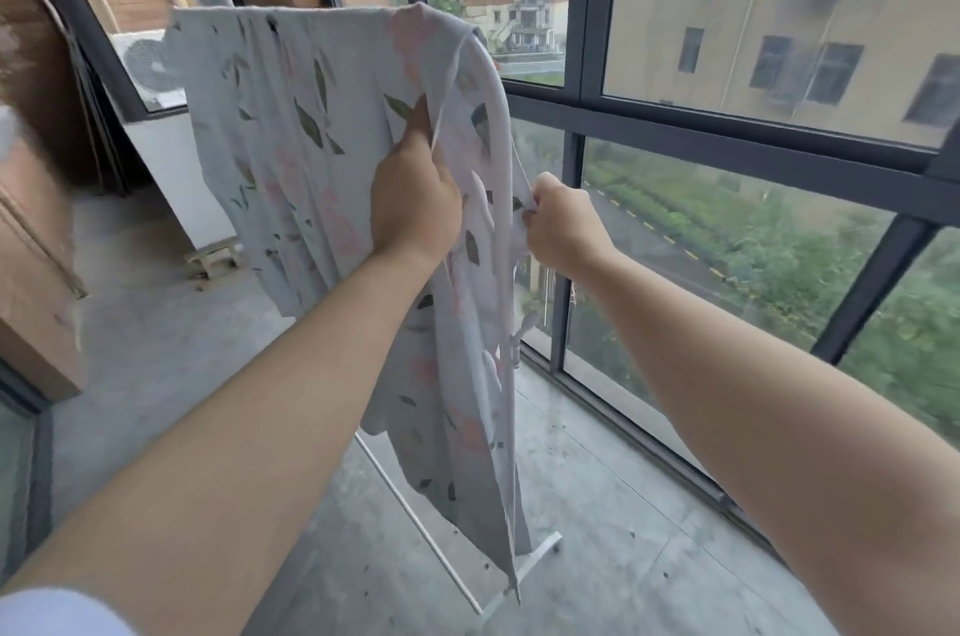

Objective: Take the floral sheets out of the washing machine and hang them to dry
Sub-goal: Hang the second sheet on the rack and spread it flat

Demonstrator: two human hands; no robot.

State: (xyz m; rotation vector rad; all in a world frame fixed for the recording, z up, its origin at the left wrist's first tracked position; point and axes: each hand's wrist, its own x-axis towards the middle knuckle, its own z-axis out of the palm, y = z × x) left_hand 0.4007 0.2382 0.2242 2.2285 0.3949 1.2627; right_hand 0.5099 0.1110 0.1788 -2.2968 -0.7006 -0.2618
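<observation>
A pale floral sheet (pixel 291 126) with green leaves and pink blooms hangs draped over a drying rack, its top edge level across the middle of the view. My left hand (pixel 415 199) grips a fold of the sheet near its right side. My right hand (pixel 558 225) pinches the sheet's right edge, slightly lower and closer to the window. The cloth falls in a long fold between and below both hands. Only the rack's white foot (pixel 535 555) and a slanted white rod show under the cloth.
Tall dark-framed windows (pixel 727 136) run along the right, close behind the rack. The floor (pixel 171 349) is bare grey concrete. A brown cabinet or door stands at the left edge, and a small low stool (pixel 215 259) sits by the far wall.
</observation>
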